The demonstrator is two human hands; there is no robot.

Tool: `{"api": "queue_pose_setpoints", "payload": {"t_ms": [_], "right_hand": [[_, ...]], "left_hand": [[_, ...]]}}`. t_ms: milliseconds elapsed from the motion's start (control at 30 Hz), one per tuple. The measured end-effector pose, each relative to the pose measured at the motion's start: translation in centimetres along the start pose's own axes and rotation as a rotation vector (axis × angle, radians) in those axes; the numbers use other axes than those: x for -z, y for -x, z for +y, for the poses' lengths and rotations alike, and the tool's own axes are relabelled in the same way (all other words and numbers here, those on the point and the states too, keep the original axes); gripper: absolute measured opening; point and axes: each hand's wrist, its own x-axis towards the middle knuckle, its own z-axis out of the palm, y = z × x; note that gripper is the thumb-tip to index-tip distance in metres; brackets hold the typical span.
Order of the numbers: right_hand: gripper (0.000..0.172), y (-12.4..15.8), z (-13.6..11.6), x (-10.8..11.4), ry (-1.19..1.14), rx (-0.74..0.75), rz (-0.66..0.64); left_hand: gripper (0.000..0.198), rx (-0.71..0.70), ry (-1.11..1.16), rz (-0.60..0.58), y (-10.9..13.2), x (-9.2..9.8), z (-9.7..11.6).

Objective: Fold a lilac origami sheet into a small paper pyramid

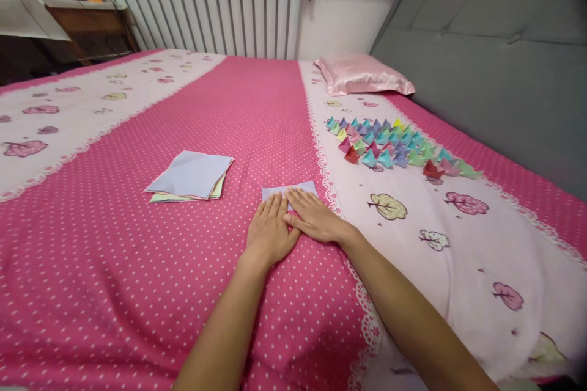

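A pale lavender paper sheet (290, 190) lies folded on the pink dotted bedspread (137, 256) in front of me. My left hand (269, 231) lies flat with fingers stretched out, its fingertips on the paper's near edge. My right hand (310, 217) is also flat and open, pressing on the paper just right of the left hand, thumb touching it. Most of the sheet is hidden under both hands.
A loose stack of coloured paper sheets (190, 176) lies to the left. Several small folded paper shapes (394, 143) sit in rows to the right on the pale strip. A pink pillow (362, 73), grey headboard (495, 55) and white radiator (206, 9) lie beyond.
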Motion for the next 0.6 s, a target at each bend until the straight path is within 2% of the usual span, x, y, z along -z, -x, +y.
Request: {"api": "queue_pose_setpoints", "payload": {"t_ms": [167,400,600], "right_hand": [[0.078,0.1,0.1,0.2,0.066,-0.052,0.014],[0.087,0.3,0.7,0.3,0.113,-0.135,0.047],[0.09,0.4,1.1,0.5,0.192,-0.215,0.009]], "left_hand": [[0.072,0.079,-0.036,-0.013,0.0,0.2,0.0],[0.084,0.158,-0.073,0.04,0.1,0.3,-0.2],[0.099,0.231,-0.114,-0.017,0.1,0.4,-0.3]]}}
